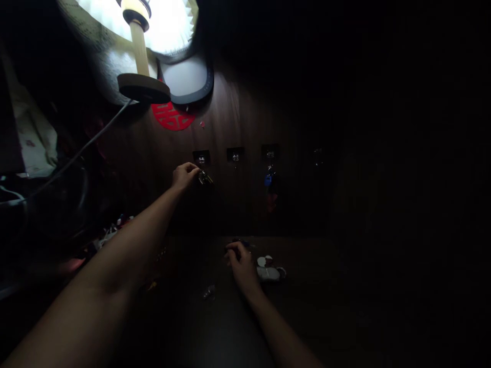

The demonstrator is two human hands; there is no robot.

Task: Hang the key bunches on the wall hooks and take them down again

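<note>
Dark fills most of the room, but a bright lamp (pixel 139 51) at 11 o'clock lights up some brown wood (pixel 238 112) with a row of small hooks (pixel 235 155). Fingers of the left hand (pixel 185 175) seem to pinch a bunch of keys (pixel 204 178) at 9 o'clock, just below the first hook. That bunch looks half done, and I can't tell if it touches its hook. At 3 o'clock, a blue tag (pixel 267 179) hangs under the third hook, so that one looks done. At 6 o'clock, the right hand (pixel 241 260) has bent fingers, low by the counter (pixel 307 255); I can't tell if they hold anything. Just beside it, at 4 o'clock, lies a gray trinket (pixel 268 274), and a shiny bit (pixel 209 292) lies at 7 o'clock. Maybe those are left to do.
</note>
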